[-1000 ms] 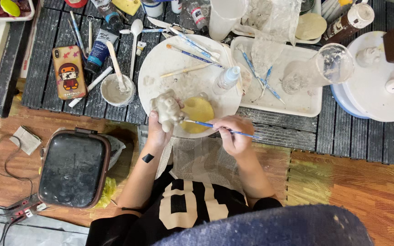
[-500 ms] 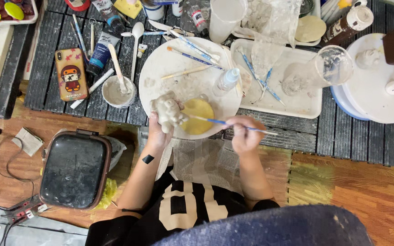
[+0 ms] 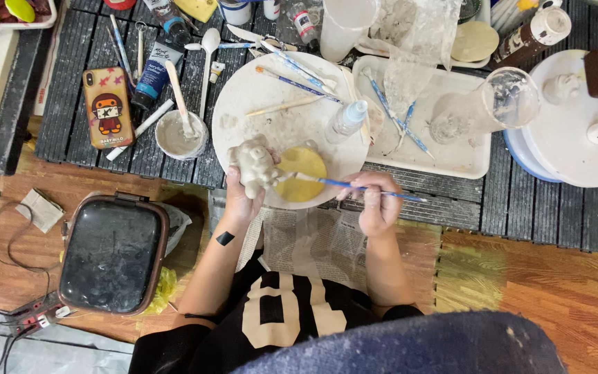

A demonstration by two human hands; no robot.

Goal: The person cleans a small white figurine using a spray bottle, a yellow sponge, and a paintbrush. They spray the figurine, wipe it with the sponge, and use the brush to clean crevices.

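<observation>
My left hand (image 3: 242,197) grips a small pale clay figure (image 3: 254,164) and holds it over the near edge of a round white board (image 3: 257,90). My right hand (image 3: 376,203) holds a blue-handled brush (image 3: 354,185) whose tip touches the figure's right side. Behind the brush, a round yellow sponge (image 3: 302,170) lies on the board. A small clear bottle (image 3: 346,122) and several other brushes also rest on that board. Newspaper (image 3: 313,239) lies under my forearms.
A small bowl of grey slip (image 3: 178,135) with a spoon stands left of the board, beside a phone in a cartoon case (image 3: 108,105). A white rectangular tray (image 3: 451,145) with a clear cup lies right. A dark lidded tray (image 3: 111,253) sits near left.
My right hand has drawn slightly to the right with the brush, whose tip stays at the figure. The left hand keeps the figure in nearly the same place.
</observation>
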